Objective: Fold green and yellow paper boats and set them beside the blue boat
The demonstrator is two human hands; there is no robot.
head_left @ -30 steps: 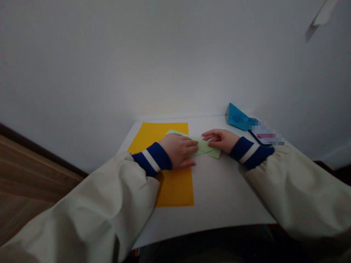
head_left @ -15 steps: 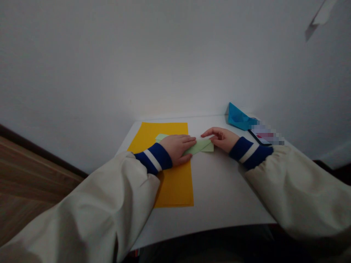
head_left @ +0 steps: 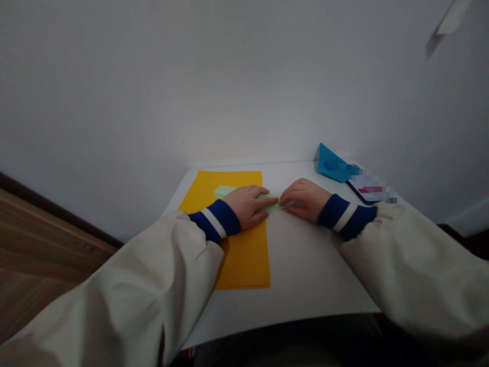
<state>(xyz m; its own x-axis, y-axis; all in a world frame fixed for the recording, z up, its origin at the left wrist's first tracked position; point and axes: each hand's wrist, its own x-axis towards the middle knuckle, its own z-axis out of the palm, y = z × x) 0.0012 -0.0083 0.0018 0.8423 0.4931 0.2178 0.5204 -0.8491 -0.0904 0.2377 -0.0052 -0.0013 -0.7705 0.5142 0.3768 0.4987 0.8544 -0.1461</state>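
In the head view, green paper (head_left: 225, 191) is being worked on a white table (head_left: 313, 275). The paper is lying across the right edge of a yellow sheet (head_left: 244, 260): its left end is resting over the yellow, and its right end is reaching past that edge, over the white surface.

The left hand (head_left: 250, 208) is being kept flat, with fingers spread, on the middle of the paper. Nothing is being clenched by it; the paper is being pinned from above. The right end is being pinched between the thumb and fingers of the right hand (head_left: 303, 198). The fingertips of both hands are being held close together there; whether they are touching cannot be told.

Progress is being judged from the visible parts only. The paper is already showing a narrow, layered form at its left end, so some folding is apparently done. The right end is seemingly being creased or adjusted, and this step is not yet complete. The middle is being hidden by the left hand, so the number of folds left cannot be told.

At the far right, a blue folded paper (head_left: 331, 165) is standing, fully shaped by appearance, just beside a phone (head_left: 367, 189) whose screen is being masked by blurring.
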